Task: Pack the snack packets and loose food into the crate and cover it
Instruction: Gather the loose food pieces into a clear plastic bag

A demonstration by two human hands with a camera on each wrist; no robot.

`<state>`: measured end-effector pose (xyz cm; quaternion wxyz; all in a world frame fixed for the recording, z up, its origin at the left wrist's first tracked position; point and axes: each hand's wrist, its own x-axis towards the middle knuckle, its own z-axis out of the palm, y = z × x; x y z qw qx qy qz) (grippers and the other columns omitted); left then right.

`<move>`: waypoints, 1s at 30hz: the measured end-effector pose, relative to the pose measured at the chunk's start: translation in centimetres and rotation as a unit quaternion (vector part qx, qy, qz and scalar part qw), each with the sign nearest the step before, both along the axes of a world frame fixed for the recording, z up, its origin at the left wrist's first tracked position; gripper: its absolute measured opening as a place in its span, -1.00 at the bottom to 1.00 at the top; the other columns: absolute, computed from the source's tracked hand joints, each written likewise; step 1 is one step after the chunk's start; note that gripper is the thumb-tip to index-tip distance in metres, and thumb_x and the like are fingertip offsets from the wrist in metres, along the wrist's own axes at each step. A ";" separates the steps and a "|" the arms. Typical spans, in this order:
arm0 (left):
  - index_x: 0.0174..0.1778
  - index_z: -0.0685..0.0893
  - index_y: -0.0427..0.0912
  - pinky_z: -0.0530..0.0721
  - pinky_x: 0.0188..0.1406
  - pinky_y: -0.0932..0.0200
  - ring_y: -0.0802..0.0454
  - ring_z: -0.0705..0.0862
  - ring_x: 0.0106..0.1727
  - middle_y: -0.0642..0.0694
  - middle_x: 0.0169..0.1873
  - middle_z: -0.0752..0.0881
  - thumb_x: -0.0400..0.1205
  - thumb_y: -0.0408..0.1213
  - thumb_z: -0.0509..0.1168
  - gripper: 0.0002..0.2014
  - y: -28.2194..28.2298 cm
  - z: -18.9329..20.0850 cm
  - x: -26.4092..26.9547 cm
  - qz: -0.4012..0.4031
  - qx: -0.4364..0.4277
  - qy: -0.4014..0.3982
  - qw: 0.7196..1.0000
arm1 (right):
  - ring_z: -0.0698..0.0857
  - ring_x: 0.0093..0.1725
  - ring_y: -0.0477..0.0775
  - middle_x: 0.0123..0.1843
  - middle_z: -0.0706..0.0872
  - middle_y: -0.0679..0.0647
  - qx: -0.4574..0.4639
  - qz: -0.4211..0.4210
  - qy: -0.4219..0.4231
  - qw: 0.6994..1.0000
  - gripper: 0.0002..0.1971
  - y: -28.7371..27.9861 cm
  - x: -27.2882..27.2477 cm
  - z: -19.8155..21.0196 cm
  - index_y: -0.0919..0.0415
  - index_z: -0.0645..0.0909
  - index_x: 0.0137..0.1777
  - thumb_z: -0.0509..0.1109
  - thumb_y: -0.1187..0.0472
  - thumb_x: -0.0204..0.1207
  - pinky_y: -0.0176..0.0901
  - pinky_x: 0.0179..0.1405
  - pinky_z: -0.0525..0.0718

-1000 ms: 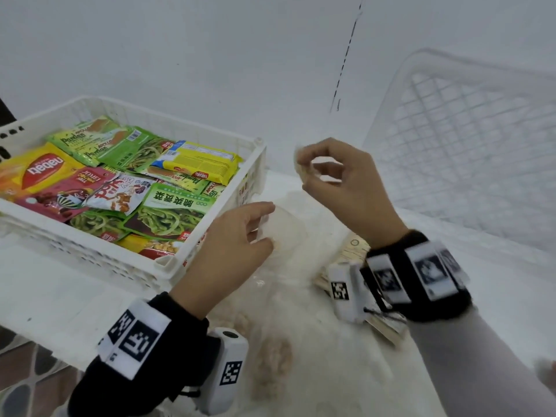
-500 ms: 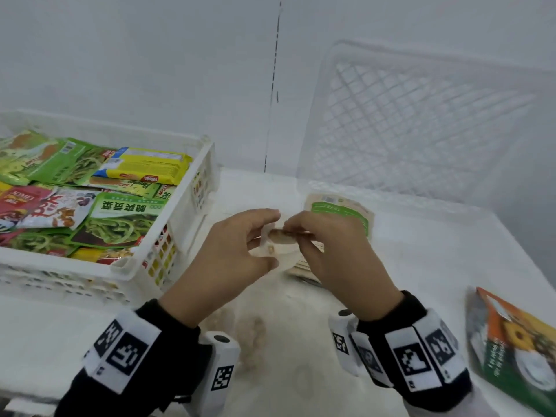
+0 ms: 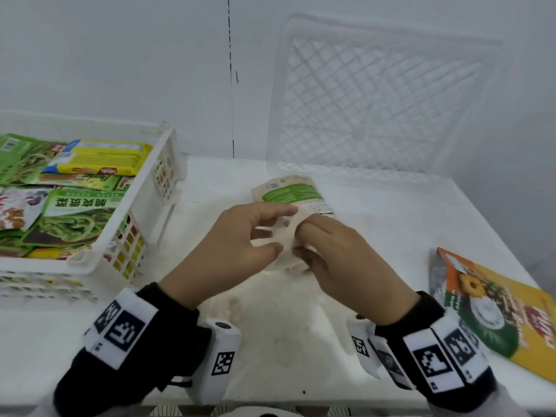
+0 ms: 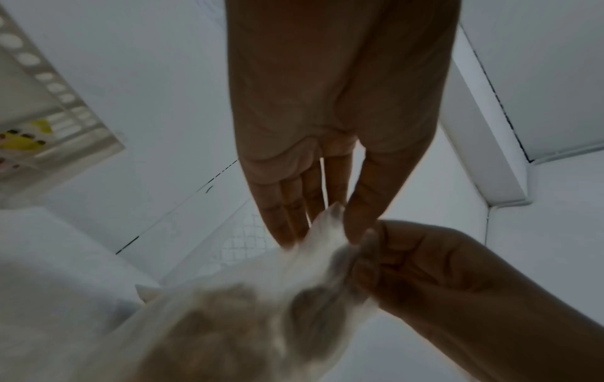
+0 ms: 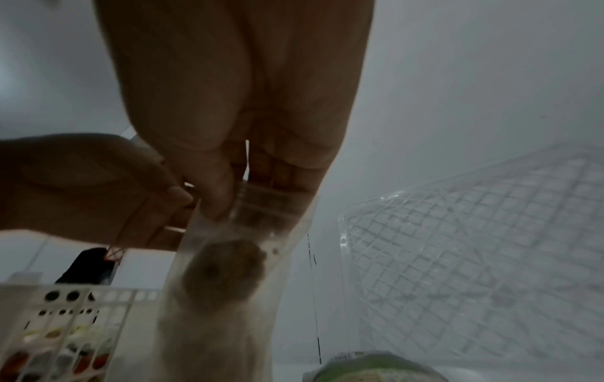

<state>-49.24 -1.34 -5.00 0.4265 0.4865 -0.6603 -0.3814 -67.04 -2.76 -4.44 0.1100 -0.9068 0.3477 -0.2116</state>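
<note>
A clear plastic bag [image 3: 287, 257] with round brown food pieces inside hangs from both hands over the white table, its lower part trailing toward me. My left hand [image 3: 282, 228] pinches the bag's top edge between thumb and straight fingers [image 4: 291, 227]. My right hand [image 3: 304, 240] pinches the same top edge from the other side, fingers curled. In the right wrist view a brown piece shows through the bag [image 5: 222, 271]. The white crate [image 3: 99, 245] at left holds several colourful snack packets.
A white lattice lid [image 3: 376, 100] leans on the wall at back right. A beige-and-green packet [image 3: 288, 192] lies just beyond my hands. An orange-and-yellow packet [image 3: 496, 305] lies at the table's right edge.
My right hand came down from holding a small food piece in the air to the bag's mouth. Both hands now pinch the bag top. The head view swung right.
</note>
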 end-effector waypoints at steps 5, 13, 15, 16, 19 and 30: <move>0.42 0.47 0.16 0.57 0.30 0.11 0.16 0.67 0.23 0.00 0.16 0.73 0.29 -0.25 0.56 -0.24 0.0 -0.4 -0.5 -0.047 0.117 0.048 0.991 | 0.61 -0.24 0.09 -0.20 0.68 0.01 0.057 -0.023 -0.080 0.995 -0.96 -0.7 -0.9 1.1 0.27 0.50 -0.05 0.25 0.30 0.61 0.11 -0.23 0.60; 0.07 0.64 -0.44 0.60 0.25 -0.13 -0.34 0.68 0.15 -0.51 0.06 0.67 0.41 -0.32 0.50 -0.62 0.2 -1.9 -1.8 -0.138 0.255 0.105 0.951 | 0.60 -0.30 -0.23 -0.28 0.65 -0.14 0.143 0.043 -0.143 0.978 -0.91 -1.8 -0.8 2.7 0.30 0.60 -0.12 0.30 0.35 0.60 -0.44 -0.33 0.56; 0.06 0.70 -0.33 0.61 0.25 -0.09 -0.24 0.70 0.12 -0.41 0.03 0.72 0.42 -0.33 0.49 -0.69 0.0 -2.2 -2.0 -0.147 0.265 0.136 0.943 | 0.61 -0.33 -0.23 -0.28 0.64 -0.18 0.180 0.050 -0.112 0.976 -0.91 -2.2 -0.9 2.8 0.25 0.53 -0.06 0.21 0.36 0.65 -0.41 -0.38 0.61; 0.04 0.74 -0.22 0.66 0.20 -0.03 -0.15 0.72 0.09 -0.29 0.00 0.75 0.43 -0.34 0.49 -0.74 -0.1 -2.4 -1.9 -0.161 0.273 0.150 0.937 | 0.63 -0.33 -0.21 -0.24 0.66 -0.13 0.204 0.051 -0.096 0.973 -0.90 -2.5 -0.9 2.9 0.21 0.51 -0.05 0.18 0.34 0.66 -0.36 -0.40 0.64; 0.04 0.74 -0.09 0.70 0.01 0.09 -0.09 0.73 0.06 -0.16 -0.04 0.77 0.40 -0.30 0.49 -0.72 -0.1 -3.0 -2.0 -0.185 0.312 0.176 0.915 | 0.69 -0.23 -0.16 -0.16 0.68 0.03 0.291 0.081 -0.094 0.949 -0.88 -3.1 -1.4 3.5 0.17 0.53 -0.10 0.21 0.30 0.66 -0.15 -0.51 0.72; 0.07 0.69 -0.48 0.68 0.12 -0.08 -0.26 0.70 0.04 -0.40 0.00 0.72 0.11 -0.01 0.68 -0.24 -0.1 -3.0 -2.9 -0.169 0.320 0.261 0.895 | 0.78 -0.21 0.00 -0.10 0.83 0.04 0.401 0.124 -0.067 0.905 -0.85 -5.6 -3.9 4.9 0.11 0.47 -0.10 0.16 0.29 0.69 -0.19 -0.52 0.65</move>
